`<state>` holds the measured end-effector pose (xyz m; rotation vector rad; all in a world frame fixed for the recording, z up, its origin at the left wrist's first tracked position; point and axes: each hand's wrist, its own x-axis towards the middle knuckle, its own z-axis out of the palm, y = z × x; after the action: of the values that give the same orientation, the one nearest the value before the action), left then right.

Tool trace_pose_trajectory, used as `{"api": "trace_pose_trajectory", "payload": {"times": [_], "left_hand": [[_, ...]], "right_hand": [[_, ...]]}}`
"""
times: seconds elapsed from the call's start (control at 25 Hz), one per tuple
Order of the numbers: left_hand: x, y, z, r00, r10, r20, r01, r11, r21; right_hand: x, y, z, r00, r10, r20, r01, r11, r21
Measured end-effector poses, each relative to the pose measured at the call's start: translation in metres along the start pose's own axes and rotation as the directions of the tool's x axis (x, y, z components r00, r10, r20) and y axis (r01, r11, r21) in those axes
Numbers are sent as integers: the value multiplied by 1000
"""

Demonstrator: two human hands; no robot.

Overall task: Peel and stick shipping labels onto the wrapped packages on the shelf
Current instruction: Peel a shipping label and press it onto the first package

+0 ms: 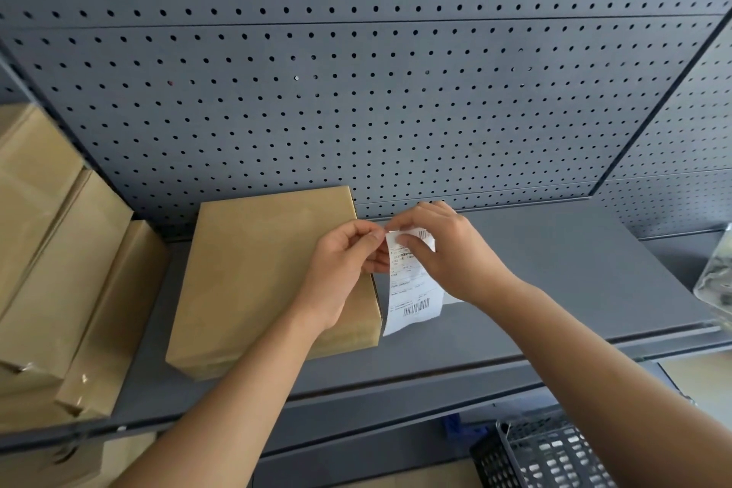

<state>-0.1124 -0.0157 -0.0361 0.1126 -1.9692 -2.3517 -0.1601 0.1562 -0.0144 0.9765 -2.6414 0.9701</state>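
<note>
A white shipping label (412,289) with barcodes hangs in the air just right of a brown wrapped package (261,273) that lies flat on the grey shelf (554,273). My left hand (344,269) pinches the label's top left corner between thumb and fingers. My right hand (447,250) pinches the top of the label beside it, the thumb lying across the print. Both hands hover over the package's right edge. The label's lower end hangs free past the package's side.
Several brown wrapped packages (59,269) lean stacked at the shelf's left end. A grey pegboard wall (356,91) backs the shelf. A clear plastic bag (717,281) shows at the right edge. A grey mesh basket (554,456) sits below the shelf at the lower right.
</note>
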Motion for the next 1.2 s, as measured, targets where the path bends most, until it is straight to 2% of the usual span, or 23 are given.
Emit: {"api": "trace_pose_trajectory", "payload": {"times": [0.76, 1.0, 1.2], "left_hand": [[1, -2, -1, 1000, -2, 24, 2, 1000, 17], [3, -5, -3, 1000, 1, 11, -1, 1000, 6], [3, -4, -3, 999, -12, 30, 13, 1000, -20]], "right_hand": [[-10, -4, 7, 995, -67, -79, 69, 997, 25], [-14, -5, 12, 994, -29, -110, 44, 990, 135], [-14, -8, 13, 993, -47, -106, 64, 985, 163]]}}
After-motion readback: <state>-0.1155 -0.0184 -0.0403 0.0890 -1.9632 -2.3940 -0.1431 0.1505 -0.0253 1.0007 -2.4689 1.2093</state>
